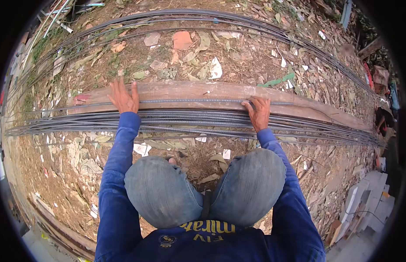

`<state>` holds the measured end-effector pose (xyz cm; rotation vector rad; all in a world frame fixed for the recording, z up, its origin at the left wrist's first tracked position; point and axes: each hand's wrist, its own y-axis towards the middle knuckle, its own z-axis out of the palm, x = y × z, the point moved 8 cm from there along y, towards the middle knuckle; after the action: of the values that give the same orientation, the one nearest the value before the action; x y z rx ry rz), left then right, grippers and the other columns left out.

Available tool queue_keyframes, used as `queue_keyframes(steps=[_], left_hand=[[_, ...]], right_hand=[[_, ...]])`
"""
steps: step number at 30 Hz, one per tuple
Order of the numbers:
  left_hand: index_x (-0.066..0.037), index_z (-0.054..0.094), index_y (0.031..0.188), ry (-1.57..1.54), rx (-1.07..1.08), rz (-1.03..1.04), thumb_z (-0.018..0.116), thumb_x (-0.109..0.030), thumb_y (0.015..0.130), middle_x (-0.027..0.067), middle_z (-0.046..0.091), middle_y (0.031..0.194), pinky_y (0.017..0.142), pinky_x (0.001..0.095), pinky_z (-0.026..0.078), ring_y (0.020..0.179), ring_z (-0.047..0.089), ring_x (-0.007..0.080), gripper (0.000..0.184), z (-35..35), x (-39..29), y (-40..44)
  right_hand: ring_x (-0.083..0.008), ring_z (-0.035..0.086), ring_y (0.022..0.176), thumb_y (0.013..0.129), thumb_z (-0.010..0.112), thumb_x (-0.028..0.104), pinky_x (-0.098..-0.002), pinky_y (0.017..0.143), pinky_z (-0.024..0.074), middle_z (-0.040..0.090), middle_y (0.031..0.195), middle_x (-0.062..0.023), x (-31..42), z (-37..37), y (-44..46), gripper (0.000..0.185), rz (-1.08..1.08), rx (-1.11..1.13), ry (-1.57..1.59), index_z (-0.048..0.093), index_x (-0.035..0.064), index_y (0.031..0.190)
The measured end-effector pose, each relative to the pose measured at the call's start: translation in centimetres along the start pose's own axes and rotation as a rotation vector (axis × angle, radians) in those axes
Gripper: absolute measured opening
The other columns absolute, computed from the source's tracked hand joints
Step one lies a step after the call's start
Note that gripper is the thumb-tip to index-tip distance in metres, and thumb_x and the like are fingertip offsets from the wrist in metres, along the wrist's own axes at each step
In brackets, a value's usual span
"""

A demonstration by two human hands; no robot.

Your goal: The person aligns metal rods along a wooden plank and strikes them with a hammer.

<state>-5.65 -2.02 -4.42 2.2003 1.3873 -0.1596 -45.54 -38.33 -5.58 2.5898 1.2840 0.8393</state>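
Observation:
A long wooden plank (176, 91) lies across the ground in front of my knees. Along it runs a single ribbed steel rebar (185, 101). My left hand (124, 98) rests over the plank's left part, fingers stretched out and spread, palm down on the rebar. Toward the plank's right part, my right hand (258, 112) has bent fingers closed at the same rebar; their undersides are hidden. On my side of the plank lies a thick bundle of rebars (194, 118), passing under both wrists. A nail (206, 92) sticks up from the plank between my hands.
More long rebars (176, 18) curve across the ground beyond the plank. Brick pieces (182, 40), dry leaves and white scraps litter the soil. Pale boards (364, 205) are stacked at the lower right. Another person (384, 120) is partly visible at the far right, near the bundle's end.

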Motion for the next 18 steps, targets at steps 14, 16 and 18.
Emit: queue_keyframes(steps=[14, 16, 18], left_hand=[[-0.016, 0.069, 0.130, 0.176, 0.413, 0.141, 0.043, -0.050, 0.107, 0.0104, 0.063, 0.142, 0.121, 0.0719, 0.009, 0.146, 0.043, 0.0337, 0.049, 7.2, -3.5, -0.2], [-0.013, 0.070, 0.128, 0.195, 0.365, 0.225, 0.045, -0.047, 0.106, 0.0115, 0.065, 0.139, 0.121, 0.0711, 0.010, 0.141, 0.049, 0.0334, 0.047, 6.6, -4.3, -0.3], [-0.010, 0.069, 0.127, 0.186, 0.252, 0.349, 0.047, -0.044, 0.105, 0.0134, 0.067, 0.135, 0.122, 0.0693, 0.012, 0.133, 0.056, 0.0335, 0.046, 5.9, -5.4, -0.4]], right_hand=[[-0.0451, 0.043, 0.138, 0.100, 0.066, 0.037, -0.0521, 0.116, 0.0344, 0.046, 0.147, -0.0295, -10.7, -15.7, -22.4, 0.053, 0.712, -0.292, -0.256, 0.056, 0.0033, 0.139], [-0.0442, 0.043, 0.137, 0.101, 0.061, 0.041, -0.0512, 0.115, 0.0360, 0.045, 0.147, -0.0303, -16.1, -21.2, -32.6, 0.062, 1.021, -0.409, -0.464, 0.052, -0.0059, 0.140], [-0.0464, 0.045, 0.136, 0.098, 0.063, 0.048, -0.0510, 0.113, 0.0374, 0.048, 0.146, -0.0331, -21.8, -24.8, -43.8, 0.073, 1.401, -0.402, -0.541, 0.051, -0.0072, 0.143]])
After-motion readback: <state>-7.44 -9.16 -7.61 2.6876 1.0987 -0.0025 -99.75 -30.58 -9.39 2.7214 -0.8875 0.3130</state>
